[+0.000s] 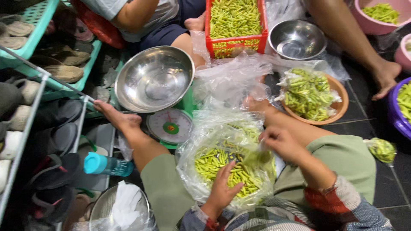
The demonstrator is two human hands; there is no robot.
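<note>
Dark tiled floor [385,188], both hands [222,190] [280,141] in chilli bag [192,171]

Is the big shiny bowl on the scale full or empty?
Almost empty. The big steel bowl on the scale shows its bare shiny bottom, with only a few tiny bits lying inside.

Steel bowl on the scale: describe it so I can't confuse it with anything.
Find the red crate of green chillies at top centre. Below-left of it, the steel bowl sits on a green-faced dial scale, left of the plastic bag. The other steel bowl, right of the crate, is smaller and on no scale.
</note>
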